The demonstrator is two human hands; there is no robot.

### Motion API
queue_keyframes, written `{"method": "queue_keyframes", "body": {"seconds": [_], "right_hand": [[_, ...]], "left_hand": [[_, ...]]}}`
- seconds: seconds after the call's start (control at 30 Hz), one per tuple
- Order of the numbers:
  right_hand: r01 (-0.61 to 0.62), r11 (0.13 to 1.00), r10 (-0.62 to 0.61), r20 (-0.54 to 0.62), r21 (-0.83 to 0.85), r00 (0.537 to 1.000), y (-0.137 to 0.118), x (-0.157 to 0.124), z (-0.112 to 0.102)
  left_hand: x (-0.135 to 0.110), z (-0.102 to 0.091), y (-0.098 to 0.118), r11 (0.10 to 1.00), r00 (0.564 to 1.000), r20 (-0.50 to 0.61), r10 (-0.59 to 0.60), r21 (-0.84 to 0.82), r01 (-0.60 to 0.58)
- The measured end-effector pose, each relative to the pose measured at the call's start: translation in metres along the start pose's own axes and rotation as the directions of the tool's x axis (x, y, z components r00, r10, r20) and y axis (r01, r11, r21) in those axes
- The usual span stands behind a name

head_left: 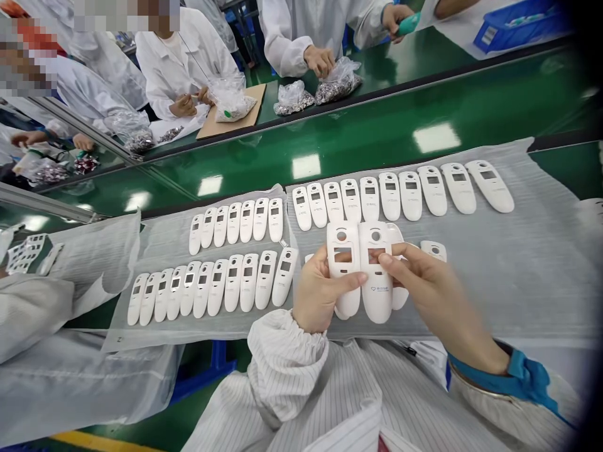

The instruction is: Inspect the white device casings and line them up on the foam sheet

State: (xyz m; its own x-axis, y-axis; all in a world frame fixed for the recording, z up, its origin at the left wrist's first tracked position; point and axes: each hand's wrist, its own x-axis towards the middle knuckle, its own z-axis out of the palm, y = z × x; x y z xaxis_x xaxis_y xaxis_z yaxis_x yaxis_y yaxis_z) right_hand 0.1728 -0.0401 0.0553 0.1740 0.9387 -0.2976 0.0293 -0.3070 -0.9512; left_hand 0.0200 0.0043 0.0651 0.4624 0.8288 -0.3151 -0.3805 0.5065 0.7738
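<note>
Two white plastic device housings are held up side by side before me, each with a rectangular window cutout and a round hole near the top. My left hand (315,295) grips the left housing (349,304), thumb across its front. My right hand (436,298) pinches the right housing (378,304) by its side near the window; a small logo is printed below. Behind my hands, more white housings lie partly hidden, one housing (432,250) showing beside my right fingers. Farther back stands a row of white housings (390,196) with dark windows.
A grey foam sheet (499,263) covers the bench. Two more rows of housings (233,223) lie to the left. Beyond the green conveyor (264,160), co-workers in white coats handle bags of small parts (336,81). A blue bin (502,28) stands far right.
</note>
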Motion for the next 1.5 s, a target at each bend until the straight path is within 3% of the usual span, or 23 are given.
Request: {"method": "queue_keyframes", "body": {"seconds": [0.13, 0.3, 0.47, 0.57, 0.67, 0.77, 1.03, 1.27, 1.5], "right_hand": [[0.062, 0.993, -0.067, -0.047, -0.104, 0.997, -0.003, -0.001, 0.002], [0.046, 0.999, -0.046, -0.002, -0.026, 0.999, -0.005, 0.001, 0.003], [0.084, 0.993, -0.100, 0.215, 0.082, 0.972, 0.000, 0.001, 0.008], [0.110, 0.992, -0.121, 0.221, 0.061, 0.968, 0.004, 0.003, 0.009], [0.079, 0.997, -0.082, 0.127, 0.025, 0.989, 0.007, 0.007, 0.006], [0.044, 0.996, -0.053, 0.111, 0.078, 0.992, 0.006, 0.009, 0.001], [0.022, 0.983, -0.072, 0.273, 0.180, 0.959, -0.005, 0.003, 0.002], [-0.144, 0.969, 0.048, 0.419, 0.201, 0.907, -0.009, 0.009, -0.010], [-0.119, 0.979, 0.047, 0.389, 0.163, 0.920, -0.011, 0.010, -0.008]], "left_hand": [[0.002, -0.001, -0.002, 0.999, 0.999, -0.038, 0.006, -0.031, -0.008], [0.005, -0.002, 0.001, 0.997, 0.995, -0.099, -0.034, -0.071, 0.027], [0.006, -0.003, 0.000, 0.997, 0.983, -0.184, -0.017, -0.072, 0.003], [0.007, -0.004, -0.002, 0.997, 0.980, -0.198, 0.015, -0.074, -0.030], [0.008, -0.006, -0.004, 0.998, 0.975, -0.223, 0.015, -0.057, -0.029], [0.008, -0.007, -0.005, 0.999, 0.972, -0.236, 0.014, -0.045, -0.025], [0.005, 0.002, -0.003, 0.996, 0.965, -0.249, 0.078, -0.019, -0.085], [0.003, 0.004, 0.000, 0.997, 0.966, -0.245, 0.078, 0.018, -0.076], [0.002, 0.005, -0.004, 0.992, 0.966, -0.228, 0.120, 0.058, -0.109]]}}
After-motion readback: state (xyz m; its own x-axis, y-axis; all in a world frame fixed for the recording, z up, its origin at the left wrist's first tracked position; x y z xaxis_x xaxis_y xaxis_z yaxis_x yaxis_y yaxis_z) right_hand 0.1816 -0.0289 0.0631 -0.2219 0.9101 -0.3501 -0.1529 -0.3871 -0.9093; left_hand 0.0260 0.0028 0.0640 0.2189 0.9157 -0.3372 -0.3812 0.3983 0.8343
